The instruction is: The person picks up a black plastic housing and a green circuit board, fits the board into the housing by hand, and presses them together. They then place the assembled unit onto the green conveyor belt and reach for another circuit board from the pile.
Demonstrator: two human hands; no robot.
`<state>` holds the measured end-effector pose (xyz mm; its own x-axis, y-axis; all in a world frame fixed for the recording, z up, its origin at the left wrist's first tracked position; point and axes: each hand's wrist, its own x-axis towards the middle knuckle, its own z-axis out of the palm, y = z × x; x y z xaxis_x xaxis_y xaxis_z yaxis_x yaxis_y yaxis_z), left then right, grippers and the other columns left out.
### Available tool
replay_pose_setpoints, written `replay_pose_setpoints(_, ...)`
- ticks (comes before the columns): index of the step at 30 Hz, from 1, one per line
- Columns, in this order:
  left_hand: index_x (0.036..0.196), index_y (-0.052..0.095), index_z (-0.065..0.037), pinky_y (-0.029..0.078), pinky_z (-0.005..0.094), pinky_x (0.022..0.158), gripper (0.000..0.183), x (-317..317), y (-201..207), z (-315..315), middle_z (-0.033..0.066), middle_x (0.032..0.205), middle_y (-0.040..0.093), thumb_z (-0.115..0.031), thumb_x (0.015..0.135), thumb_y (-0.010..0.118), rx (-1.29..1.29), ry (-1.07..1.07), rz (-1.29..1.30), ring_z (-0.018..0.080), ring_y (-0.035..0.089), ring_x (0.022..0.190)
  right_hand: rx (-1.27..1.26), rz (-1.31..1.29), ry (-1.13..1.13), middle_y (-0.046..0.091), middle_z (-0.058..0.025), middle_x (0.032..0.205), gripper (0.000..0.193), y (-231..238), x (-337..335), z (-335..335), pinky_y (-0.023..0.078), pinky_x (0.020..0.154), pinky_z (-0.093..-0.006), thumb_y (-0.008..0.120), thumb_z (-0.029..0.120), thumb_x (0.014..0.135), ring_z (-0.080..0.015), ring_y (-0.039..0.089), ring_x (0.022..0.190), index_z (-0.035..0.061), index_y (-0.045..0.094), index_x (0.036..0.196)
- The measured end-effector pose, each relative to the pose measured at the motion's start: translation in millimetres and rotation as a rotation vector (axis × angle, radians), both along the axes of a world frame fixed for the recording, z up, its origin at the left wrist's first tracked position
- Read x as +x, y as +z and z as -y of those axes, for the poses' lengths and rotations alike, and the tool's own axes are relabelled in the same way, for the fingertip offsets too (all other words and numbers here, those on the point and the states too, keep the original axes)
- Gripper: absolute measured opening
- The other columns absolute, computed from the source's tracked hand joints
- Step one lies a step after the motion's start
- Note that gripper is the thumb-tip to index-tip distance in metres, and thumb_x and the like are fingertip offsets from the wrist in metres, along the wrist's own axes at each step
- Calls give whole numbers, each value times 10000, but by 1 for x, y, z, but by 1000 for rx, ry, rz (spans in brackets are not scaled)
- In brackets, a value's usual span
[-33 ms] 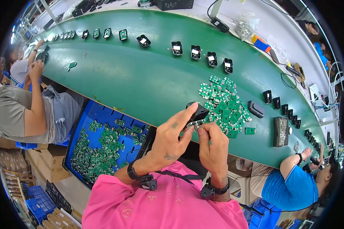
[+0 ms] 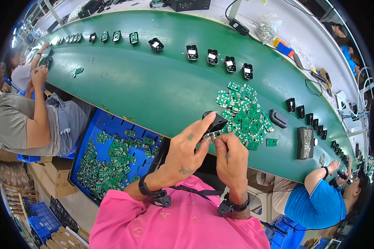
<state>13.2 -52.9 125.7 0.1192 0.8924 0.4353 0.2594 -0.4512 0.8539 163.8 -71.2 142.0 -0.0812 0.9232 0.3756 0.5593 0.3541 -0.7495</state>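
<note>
In front of my chest, my left hand [image 2: 186, 151] is closed around a small black plastic housing [image 2: 217, 123], its index finger stretched along the upper side. A pale, shiny edge shows at the housing's lower side, between the two hands. My right hand [image 2: 232, 157] meets it there, thumb and index finger pinched together against that edge. What the pinch holds is too small to make out. Just beyond the hands, a loose heap of green circuit boards [image 2: 247, 114] lies on the green table [image 2: 153, 95], with one board [image 2: 271, 142] apart on its right.
Black housings [image 2: 212, 57] stand in a spaced row along the far side. Right of the heap are a dark oval case [image 2: 278, 118] and a black box of small metal parts [image 2: 306, 143]. A blue bin [image 2: 106, 120] of boards stands lower left. Co-workers sit on both sides.
</note>
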Motion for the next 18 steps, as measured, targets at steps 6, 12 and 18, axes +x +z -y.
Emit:
replay_pose_setpoints(6, 1434, 512, -90, 561, 411, 750, 591, 0, 4, 1, 220, 1189, 641, 20, 866, 633, 85, 23, -86, 395, 671, 911, -25, 33, -6, 589, -157, 816, 39, 0, 0, 3, 462, 615, -438, 608, 21, 932, -362, 601, 706, 3, 580, 954)
replay_pose_setpoints(12, 1427, 520, -96, 570, 420, 691, 588, 4, -3, 5, 209, 1160, 648, 7, 860, 634, 129, 65, -150, 383, 681, 831, 74, 137, 10, 591, -166, 832, 78, -10, -1, 3, 459, 634, -468, 612, -5, 912, -380, 600, 743, 5, 569, 976)
replay_pose_setpoints(18, 1379, 561, -56, 572, 357, 695, 559, 5, -4, 6, 220, 1139, 665, 42, 836, 649, 91, 67, -210, 349, 705, 868, 76, 145, -47, 603, -177, 832, 63, -16, -5, 3, 467, 642, -472, 603, -3, 917, -394, 602, 749, -2, 564, 967)
